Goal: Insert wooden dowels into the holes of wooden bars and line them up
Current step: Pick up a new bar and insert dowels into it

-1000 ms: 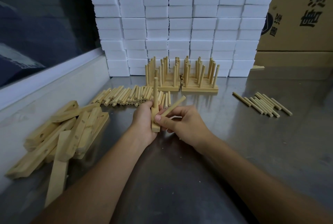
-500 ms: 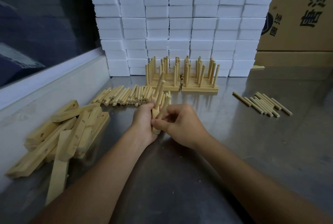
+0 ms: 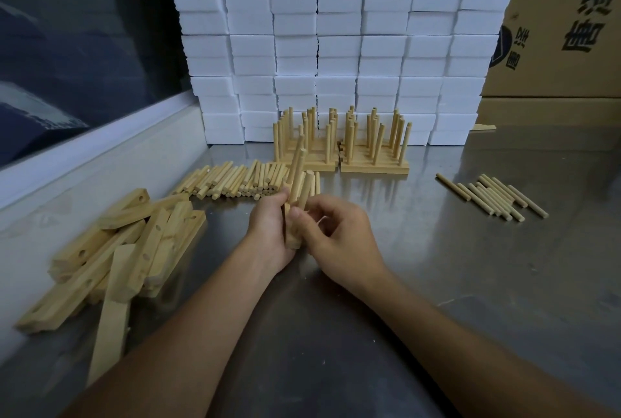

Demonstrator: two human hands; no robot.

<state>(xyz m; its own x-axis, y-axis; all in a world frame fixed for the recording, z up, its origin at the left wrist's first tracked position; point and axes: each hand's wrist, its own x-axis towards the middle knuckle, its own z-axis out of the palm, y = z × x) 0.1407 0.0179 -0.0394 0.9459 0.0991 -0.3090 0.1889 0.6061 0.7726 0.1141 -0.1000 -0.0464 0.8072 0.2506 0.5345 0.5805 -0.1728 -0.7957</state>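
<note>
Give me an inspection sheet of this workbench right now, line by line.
Surface: metal table, reflective.
Job's things: bar with dowels standing in it, held upright; finished bars lined up at the back; loose dowels behind the hands, smaller dowel group at right; empty bars piled at left.
Clutter: nothing seen.
Grippers: left hand grips the bar; right hand pinches a dowel.
Cables: nothing seen.
Surroundings: white blocks stacked behind, cardboard box at right.

The left hand [image 3: 270, 232] is gripping an upright wooden bar [image 3: 291, 232] carrying three dowels [image 3: 297, 175]; the right hand [image 3: 339, 242] is pinching the nearest. Empty bars [image 3: 111, 256] are lying piled at left, loose dowels [image 3: 232, 180] behind, finished bars [image 3: 339, 145] standing far on the surface [image 3: 470, 283].
</note>
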